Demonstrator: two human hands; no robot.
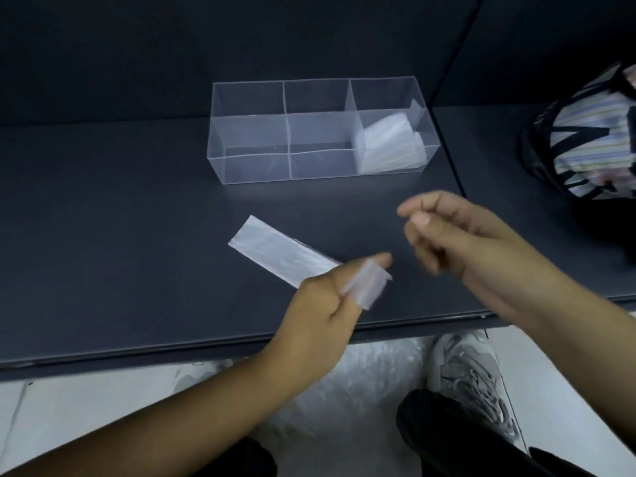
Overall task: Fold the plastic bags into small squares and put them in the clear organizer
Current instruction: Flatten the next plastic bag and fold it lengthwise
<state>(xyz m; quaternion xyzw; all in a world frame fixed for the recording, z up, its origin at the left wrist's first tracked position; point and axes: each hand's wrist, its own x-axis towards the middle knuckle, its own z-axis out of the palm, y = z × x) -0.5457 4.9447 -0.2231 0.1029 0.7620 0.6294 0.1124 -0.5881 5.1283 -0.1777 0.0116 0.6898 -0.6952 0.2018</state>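
A plastic bag (pixel 275 251) folded into a long narrow strip lies on the dark table, running from upper left to lower right. My left hand (pixel 330 297) pinches its near end, which curls up over the fingers. My right hand (pixel 451 232) hovers just to the right of the strip with its fingers loosely curled and nothing in it. Behind them stands the clear organizer (pixel 251 166), split into several compartments. Folded white bags (pixel 389 142) fill its right-hand compartments; the other compartments hold nothing.
A striped fabric bag (pixel 592 139) sits at the right edge on the dark table (pixel 103 235). Below the table's front edge lie bubble wrap (pixel 361 390) on the floor and a grey sneaker (pixel 471 380).
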